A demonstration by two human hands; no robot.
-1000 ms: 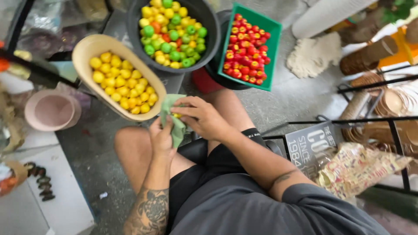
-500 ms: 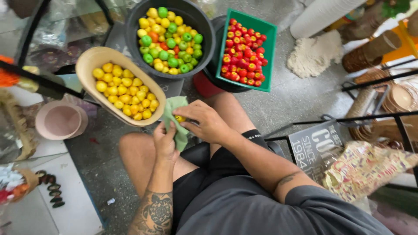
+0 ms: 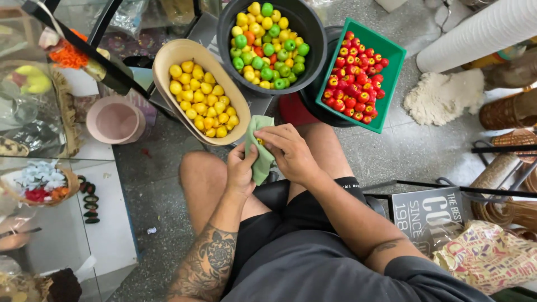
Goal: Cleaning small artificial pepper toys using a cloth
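While the person is sitting on the floor (image 3: 408,151), both hands are meeting over the knees; the left hand (image 3: 240,170) is clasping a green cloth (image 3: 260,159), fingers curled round its lower part; the right hand (image 3: 291,151) is pressing the cloth from the other side, fingers bent against it, with a small yellow thing just showing inside; just beyond the cloth is lying an oval beige tray (image 3: 168,59) of yellow fruits (image 3: 204,100); a black tub (image 3: 313,33) and a green tray (image 3: 391,56) are standing near.

Both hands (image 3: 268,159) gripping green cloth (image 3: 260,151), perhaps wrapping small yellow fruit (image 3: 259,141)
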